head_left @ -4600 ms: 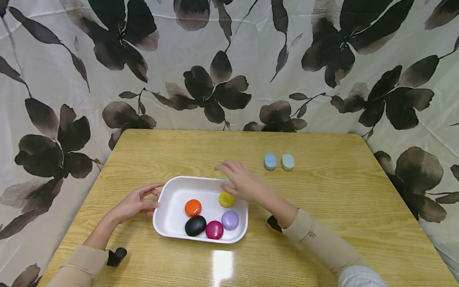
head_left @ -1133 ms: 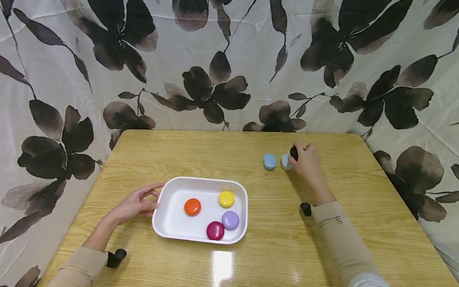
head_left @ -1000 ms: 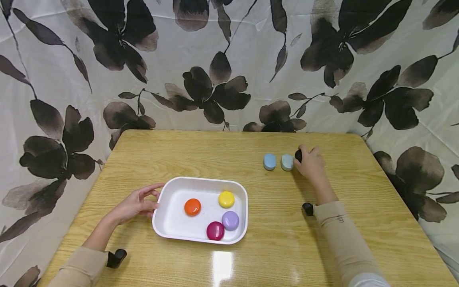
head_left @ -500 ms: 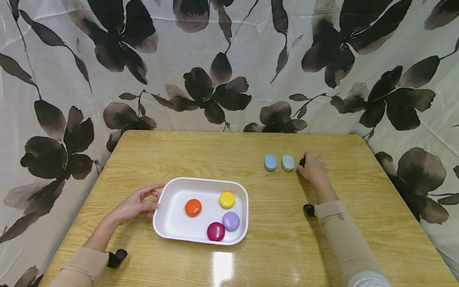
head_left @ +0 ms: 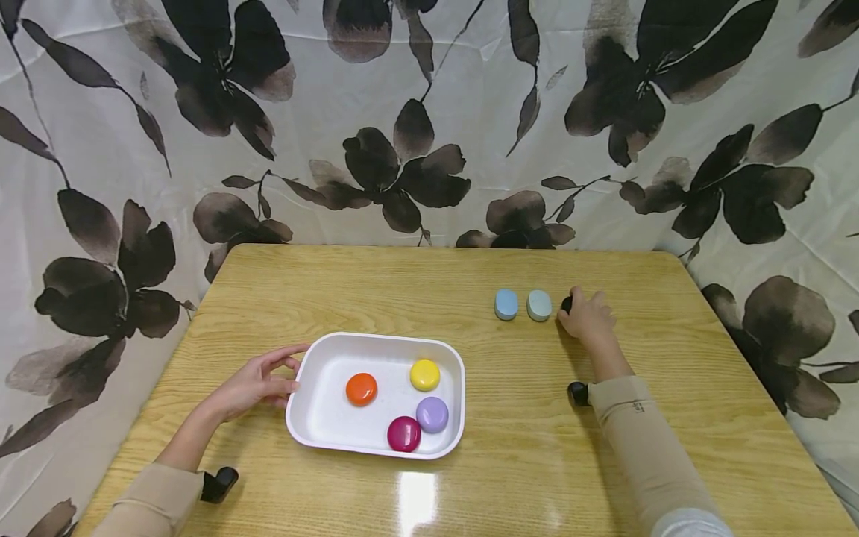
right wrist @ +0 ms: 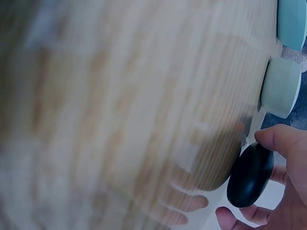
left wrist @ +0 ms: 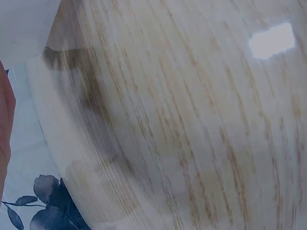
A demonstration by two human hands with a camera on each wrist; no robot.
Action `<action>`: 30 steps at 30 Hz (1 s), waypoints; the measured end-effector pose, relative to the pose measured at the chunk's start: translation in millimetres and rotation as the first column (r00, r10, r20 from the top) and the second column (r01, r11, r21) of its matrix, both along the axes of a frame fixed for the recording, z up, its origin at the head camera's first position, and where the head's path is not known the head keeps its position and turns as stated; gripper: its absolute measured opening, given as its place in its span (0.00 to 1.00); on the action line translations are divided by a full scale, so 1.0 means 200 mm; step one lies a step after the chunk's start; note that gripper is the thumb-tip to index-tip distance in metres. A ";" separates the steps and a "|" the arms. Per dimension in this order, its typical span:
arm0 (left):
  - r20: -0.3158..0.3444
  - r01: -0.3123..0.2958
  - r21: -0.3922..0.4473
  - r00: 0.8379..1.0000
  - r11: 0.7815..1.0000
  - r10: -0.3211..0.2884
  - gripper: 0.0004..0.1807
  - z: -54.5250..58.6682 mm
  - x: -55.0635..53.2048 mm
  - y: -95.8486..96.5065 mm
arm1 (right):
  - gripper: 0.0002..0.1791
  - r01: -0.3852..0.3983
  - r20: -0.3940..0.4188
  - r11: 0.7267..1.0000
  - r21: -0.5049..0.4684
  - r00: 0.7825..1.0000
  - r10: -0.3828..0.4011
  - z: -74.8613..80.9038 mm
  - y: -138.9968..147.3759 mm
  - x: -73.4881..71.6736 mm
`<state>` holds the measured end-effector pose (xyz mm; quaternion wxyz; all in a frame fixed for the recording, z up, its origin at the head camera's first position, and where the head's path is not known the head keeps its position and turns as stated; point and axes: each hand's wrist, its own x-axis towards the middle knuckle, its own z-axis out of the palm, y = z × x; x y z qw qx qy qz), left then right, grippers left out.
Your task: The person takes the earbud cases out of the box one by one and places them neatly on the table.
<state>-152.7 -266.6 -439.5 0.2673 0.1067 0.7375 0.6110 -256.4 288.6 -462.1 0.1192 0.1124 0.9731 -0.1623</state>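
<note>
My right hand (head_left: pixel 589 321) pinches a smooth black pebble-like oval (right wrist: pixel 250 175) between thumb and fingers, low over the table. In the head view the fingers hide most of it. Just to its left stand a pale green rounded block (head_left: pixel 539 306) and a blue one (head_left: pixel 506 305). My left hand (head_left: pixel 258 384) rests relaxed fingers against the left rim of a white tray (head_left: pixel 322 429). Inside the tray lie glossy rounded pieces: orange (head_left: pixel 362 389), yellow (head_left: pixel 425 375), lilac (head_left: pixel 432 415) and crimson (head_left: pixel 404 434). The crimson and lilac pieces sit side by side.
The wooden table (head_left: pixel 376 287) ends at a floral curtain (head_left: pixel 302 179) behind it. Both wrists wear black camera mounts, the left one (head_left: pixel 219 484) close above the tabletop. Light glares off the table's front.
The black oval has gone from the tray to the right of the pale green block, carried and then lowered by my right hand. My left hand and the tray have stayed in place.
</note>
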 end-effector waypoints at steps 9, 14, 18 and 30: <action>0.009 0.001 -0.004 1.000 1.000 -0.001 0.36 0.01 -0.01 -0.01 | 0.32 0.017 0.027 0.999 0.028 0.999 -0.018 0.02 -0.02 0.00; 0.016 0.002 0.021 1.000 1.000 -0.003 0.36 0.01 -0.02 -0.01 | 0.32 0.031 0.032 0.998 0.052 0.999 -0.032 0.03 -0.02 0.00; 0.020 0.005 0.030 1.000 1.000 -0.005 0.36 0.01 -0.02 -0.02 | 0.32 0.031 0.027 0.999 0.045 0.999 -0.032 0.02 -0.02 0.00; 0.018 -0.001 0.008 1.000 1.000 0.001 0.36 0.00 -0.02 -0.02 | 0.33 0.038 -0.053 0.999 0.036 0.998 -0.036 0.08 -0.07 0.02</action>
